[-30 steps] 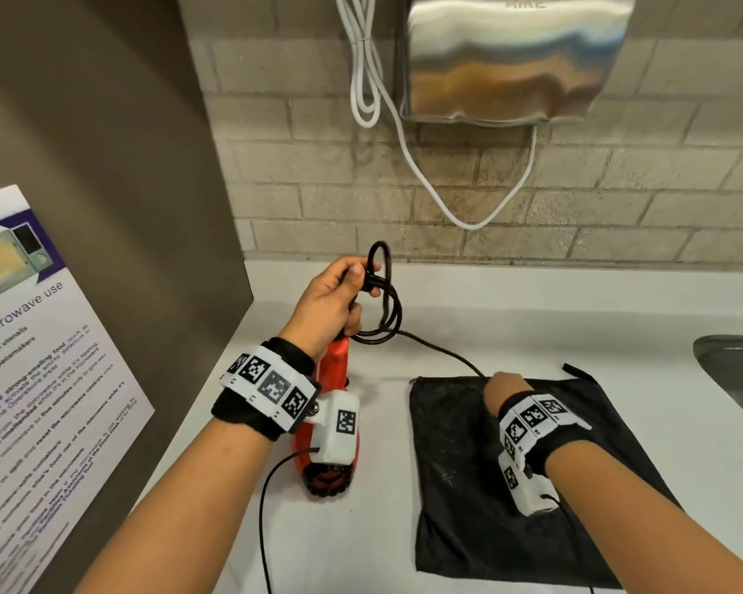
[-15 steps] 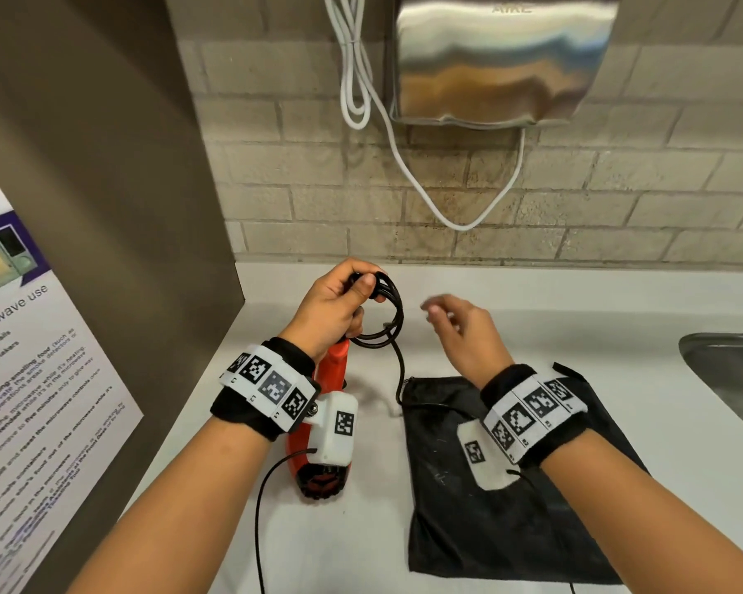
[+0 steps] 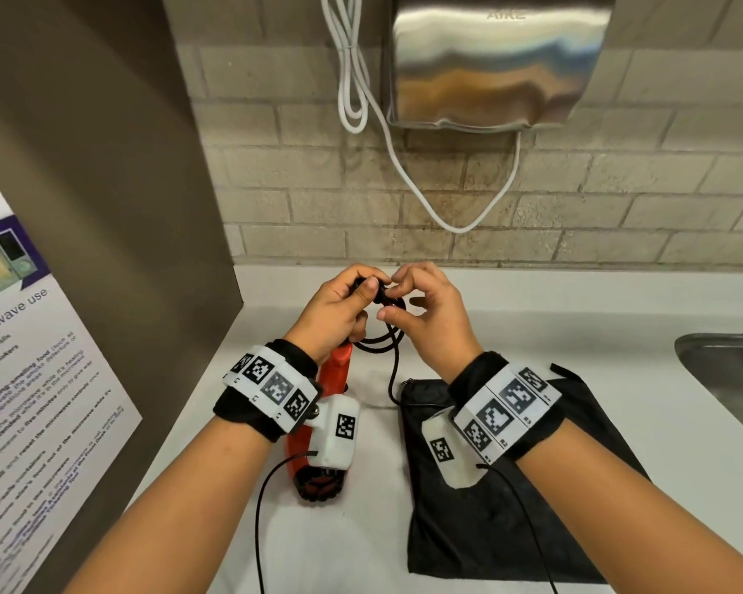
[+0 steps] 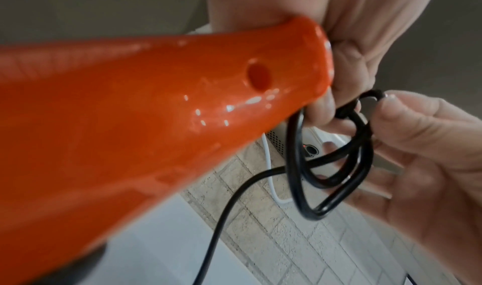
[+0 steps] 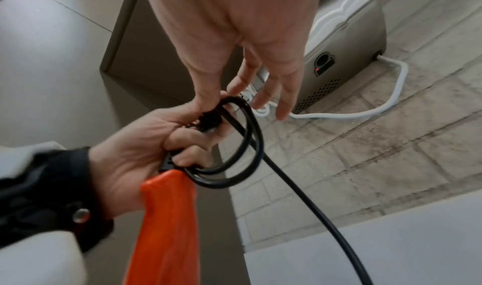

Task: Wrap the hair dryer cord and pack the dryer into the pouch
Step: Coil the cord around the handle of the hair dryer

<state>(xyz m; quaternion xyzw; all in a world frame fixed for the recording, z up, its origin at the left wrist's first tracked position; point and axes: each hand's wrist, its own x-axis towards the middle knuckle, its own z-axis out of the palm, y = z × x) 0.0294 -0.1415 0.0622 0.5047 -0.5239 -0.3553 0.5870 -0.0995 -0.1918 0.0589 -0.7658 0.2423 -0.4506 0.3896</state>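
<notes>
Pouch, black and flat, lies on the white counter under the right forearm. Beside it the orange hair dryer hangs from the left hand, whose curled fingers grip its handle end and black cord loops. Right hand pinches the cord at the loops' top, remaining fingers loosely spread.
</notes>
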